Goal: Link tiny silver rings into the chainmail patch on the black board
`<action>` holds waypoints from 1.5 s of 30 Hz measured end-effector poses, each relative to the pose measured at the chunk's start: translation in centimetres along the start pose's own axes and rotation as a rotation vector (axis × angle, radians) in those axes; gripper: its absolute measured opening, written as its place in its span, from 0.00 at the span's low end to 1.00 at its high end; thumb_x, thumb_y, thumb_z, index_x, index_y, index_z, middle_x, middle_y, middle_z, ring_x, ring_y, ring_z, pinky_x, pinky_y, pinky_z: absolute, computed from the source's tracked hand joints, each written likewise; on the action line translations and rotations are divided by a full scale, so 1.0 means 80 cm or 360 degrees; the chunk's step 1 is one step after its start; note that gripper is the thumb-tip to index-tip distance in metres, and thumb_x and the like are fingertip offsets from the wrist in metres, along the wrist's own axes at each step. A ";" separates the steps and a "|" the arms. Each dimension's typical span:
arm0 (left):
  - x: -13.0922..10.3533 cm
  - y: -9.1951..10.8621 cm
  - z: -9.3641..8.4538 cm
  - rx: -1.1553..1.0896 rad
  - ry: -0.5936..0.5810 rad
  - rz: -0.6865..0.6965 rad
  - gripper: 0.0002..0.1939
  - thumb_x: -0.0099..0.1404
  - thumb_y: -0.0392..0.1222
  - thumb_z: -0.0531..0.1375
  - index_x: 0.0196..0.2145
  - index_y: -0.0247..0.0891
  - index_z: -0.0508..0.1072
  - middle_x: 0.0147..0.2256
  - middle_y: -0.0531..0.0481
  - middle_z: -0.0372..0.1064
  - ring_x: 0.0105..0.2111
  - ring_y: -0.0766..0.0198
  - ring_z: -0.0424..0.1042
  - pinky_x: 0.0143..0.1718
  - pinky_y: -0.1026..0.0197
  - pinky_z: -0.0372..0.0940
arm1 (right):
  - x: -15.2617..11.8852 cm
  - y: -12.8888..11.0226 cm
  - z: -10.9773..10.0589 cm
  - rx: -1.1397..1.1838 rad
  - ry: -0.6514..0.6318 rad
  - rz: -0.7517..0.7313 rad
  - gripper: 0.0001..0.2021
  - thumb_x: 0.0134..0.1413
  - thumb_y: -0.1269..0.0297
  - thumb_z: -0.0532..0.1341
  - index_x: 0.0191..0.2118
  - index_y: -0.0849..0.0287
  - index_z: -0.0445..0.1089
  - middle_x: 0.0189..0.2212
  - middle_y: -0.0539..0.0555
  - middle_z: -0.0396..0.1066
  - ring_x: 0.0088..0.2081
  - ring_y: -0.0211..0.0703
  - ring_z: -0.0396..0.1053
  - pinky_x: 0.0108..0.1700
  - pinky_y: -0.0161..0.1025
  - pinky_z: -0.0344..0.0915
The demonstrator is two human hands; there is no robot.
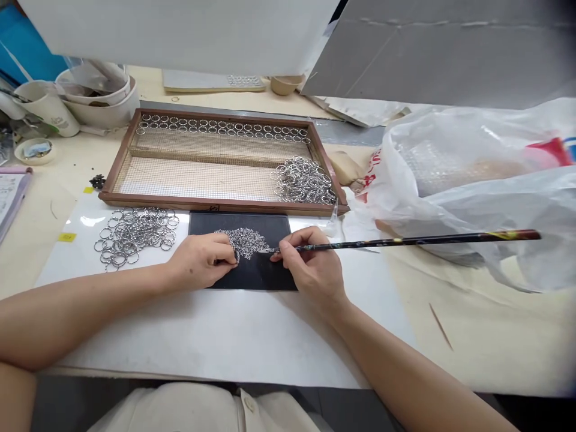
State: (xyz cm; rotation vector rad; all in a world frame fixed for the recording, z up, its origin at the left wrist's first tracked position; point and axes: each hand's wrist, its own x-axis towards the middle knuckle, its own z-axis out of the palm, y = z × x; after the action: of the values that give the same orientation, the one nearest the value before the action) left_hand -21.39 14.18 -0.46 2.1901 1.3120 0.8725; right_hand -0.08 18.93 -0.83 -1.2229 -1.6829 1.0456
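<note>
My right hand (pixel 312 261) pinches a long, thin dark stick (pixel 405 241) near its left end; its tip meets the right edge of a pile of tiny silvery pieces (pixel 248 240). That pile lies on a black mat (pixel 265 276). At the mat's left side my left hand (pixel 204 259) is closed, with something small and silvery at its fingertips, too small to name. A heap of metal rings (pixel 135 234) lies left of the mat. Behind it stands a wood-framed mesh tray (pixel 216 206), with rings in rows along its back and a heap of rings (pixel 306 181) at its right end.
White cups and tubs (pixel 101 108) stand at the back left, near a small dish (pixel 35 151). A large plastic bag (pixel 472 174) fills the right side. A thin brown pointed stick (pixel 441 326) lies at the front right. Pale and grey panels (pixel 180 36) hang over the back.
</note>
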 end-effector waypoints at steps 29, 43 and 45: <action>-0.001 0.000 -0.003 0.0041 -0.0078 -0.0071 0.08 0.61 0.35 0.58 0.25 0.37 0.74 0.26 0.54 0.68 0.23 0.74 0.65 0.23 0.71 0.57 | -0.003 -0.007 0.005 0.0614 -0.0206 0.0087 0.11 0.54 0.59 0.62 0.29 0.56 0.59 0.25 0.45 0.66 0.23 0.35 0.71 0.28 0.38 0.70; -0.001 -0.003 0.001 -0.0018 -0.0094 -0.0105 0.07 0.60 0.33 0.58 0.26 0.37 0.75 0.27 0.54 0.67 0.25 0.73 0.66 0.24 0.71 0.57 | -0.003 0.002 0.007 0.0718 -0.0469 -0.0080 0.09 0.56 0.66 0.61 0.28 0.56 0.60 0.24 0.46 0.68 0.25 0.35 0.67 0.31 0.39 0.66; -0.002 -0.003 0.001 -0.0021 -0.0102 -0.0115 0.07 0.60 0.33 0.58 0.26 0.37 0.75 0.26 0.54 0.67 0.25 0.73 0.66 0.24 0.71 0.57 | -0.003 0.003 0.008 0.0732 -0.0484 -0.0082 0.09 0.56 0.66 0.61 0.28 0.56 0.61 0.23 0.46 0.67 0.27 0.37 0.67 0.33 0.40 0.65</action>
State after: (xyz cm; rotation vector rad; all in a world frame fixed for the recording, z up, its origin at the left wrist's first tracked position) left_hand -21.52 14.16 -0.72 2.1288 1.3418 0.7748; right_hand -0.51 18.63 -1.29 -0.7470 -1.5596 1.5421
